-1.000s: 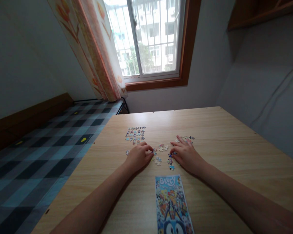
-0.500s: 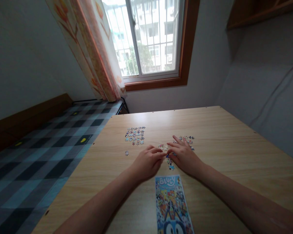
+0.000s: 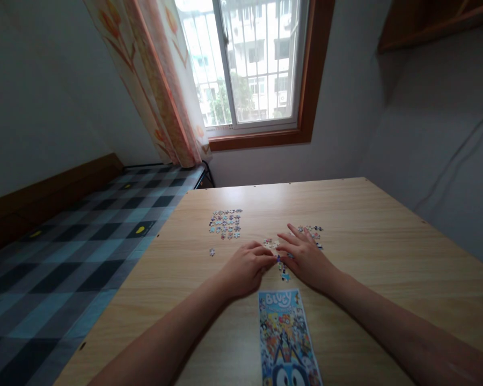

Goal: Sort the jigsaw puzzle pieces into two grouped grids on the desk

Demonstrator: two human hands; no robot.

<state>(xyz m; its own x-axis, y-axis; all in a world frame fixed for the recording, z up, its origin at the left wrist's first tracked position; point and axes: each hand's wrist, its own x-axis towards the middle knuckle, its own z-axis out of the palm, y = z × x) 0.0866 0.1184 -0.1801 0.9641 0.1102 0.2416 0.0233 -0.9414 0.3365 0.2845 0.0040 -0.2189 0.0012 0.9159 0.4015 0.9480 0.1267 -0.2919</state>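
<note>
My left hand (image 3: 246, 266) and my right hand (image 3: 306, 256) meet fingertip to fingertip over loose puzzle pieces (image 3: 282, 267) on the wooden table (image 3: 370, 236). The left hand's fingers are curled and pinched at a small piece too tiny to name. The right hand lies with its fingers stretched over the pieces, thumb and forefinger touching a piece by the left fingertips. A joined patch of puzzle (image 3: 226, 223) lies to the far left, another cluster of pieces (image 3: 313, 231) beyond the right hand. A colourful picture sheet (image 3: 286, 335) lies near me.
One stray piece (image 3: 211, 251) lies left of my left hand. A bed with a checked blue cover (image 3: 64, 252) runs along the table's left edge. Behind the table are a window (image 3: 253, 64) and a curtain (image 3: 161, 91); a grey wall stands on the right.
My left hand has slid right, from the pieces at centre-left, until its fingertips meet those of my right hand. The right hand has stayed nearly where it was.
</note>
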